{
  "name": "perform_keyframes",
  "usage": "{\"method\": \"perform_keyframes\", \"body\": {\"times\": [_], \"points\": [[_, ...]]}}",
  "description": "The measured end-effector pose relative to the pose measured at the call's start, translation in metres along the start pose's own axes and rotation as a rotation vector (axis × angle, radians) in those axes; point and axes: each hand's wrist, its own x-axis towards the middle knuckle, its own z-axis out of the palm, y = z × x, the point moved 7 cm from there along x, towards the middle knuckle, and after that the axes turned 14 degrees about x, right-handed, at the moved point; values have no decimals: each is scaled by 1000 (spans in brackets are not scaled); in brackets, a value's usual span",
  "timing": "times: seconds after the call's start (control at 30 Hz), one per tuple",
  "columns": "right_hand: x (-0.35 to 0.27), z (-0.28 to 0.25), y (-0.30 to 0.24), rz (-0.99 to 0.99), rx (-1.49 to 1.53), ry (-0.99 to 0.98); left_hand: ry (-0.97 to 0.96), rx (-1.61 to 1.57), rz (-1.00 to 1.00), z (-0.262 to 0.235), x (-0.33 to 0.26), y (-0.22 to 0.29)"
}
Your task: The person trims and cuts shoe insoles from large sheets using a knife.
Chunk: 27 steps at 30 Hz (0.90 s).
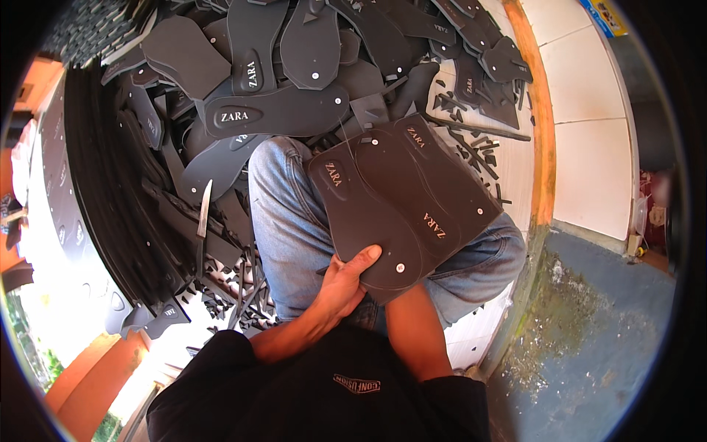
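A dark foam sheet (401,188) with printed sandal-sole outlines lies tilted across my bent knees. My left hand (346,278) grips its near left edge, thumb pressed flat on top and fingers curled beneath. On that left side, the sheet's edge curves along a sole outline; the right side stays straight. My right forearm (416,331) reaches under the near edge, and the sheet hides my right hand. A knife (205,210) with a pale curved blade rests to the left of my knee, its handle toward me.
Loose cut soles (283,110) are heaped beyond my knees. A tall stack of dark sheets (121,184) stands at the left. Foam offcuts (482,155) litter the white tiles at the right, beside an orange wooden strip (543,125). Blue-grey floor (589,331) lies farther right.
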Motion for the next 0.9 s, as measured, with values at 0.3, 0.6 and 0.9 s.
{"method": "perform_keyframes", "body": {"times": [0.3,0.6,0.9], "points": [[56,30,17,194,615,-67,-36,346,5,-38,-58,49],[-7,-33,-84,439,821,-142,-282,818,-195,-99,-71,123],[-100,-99,-14,345,869,451,-237,-65,520,-35,-2,136]]}}
